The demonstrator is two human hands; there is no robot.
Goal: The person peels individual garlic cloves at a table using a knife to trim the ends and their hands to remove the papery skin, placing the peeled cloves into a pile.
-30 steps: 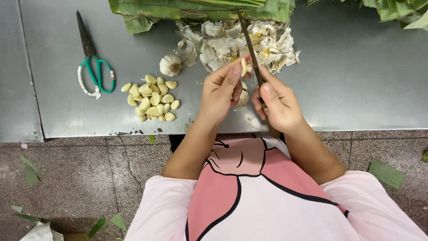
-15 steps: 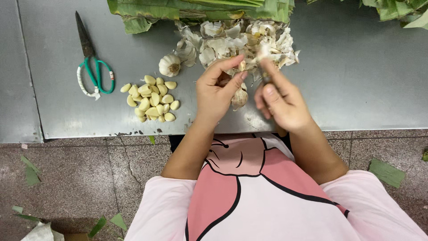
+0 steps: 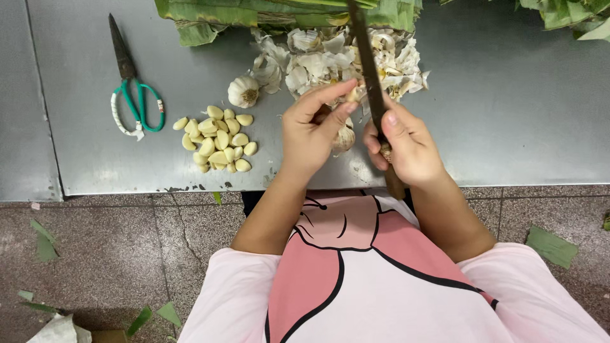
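1. Far left: scissors [image 3: 130, 89] with green handles, flat on the metal table [image 3: 508, 114], well apart from the hands.
2. Pile of peeled cloves [image 3: 217, 138] near the table edge; whole garlic bulb [image 3: 243, 91] just above it.
3. Left hand [image 3: 311, 130] closed, pinching a garlic clove [image 3: 352, 95] at the fingertips; part bulb [image 3: 344, 138] tucked under the palm.
4. Knife [image 3: 368, 82] blade long, dark, pointing away over the pile of garlic skins [image 3: 330, 60].
5. Right hand [image 3: 406, 146] clenched around the knife handle, thumb along the blade.
6. Best kept: blade edge shallow under the skin, left fingertips clear of it, short controlled strokes.
7. Top: green leaves [image 3: 254, 13].
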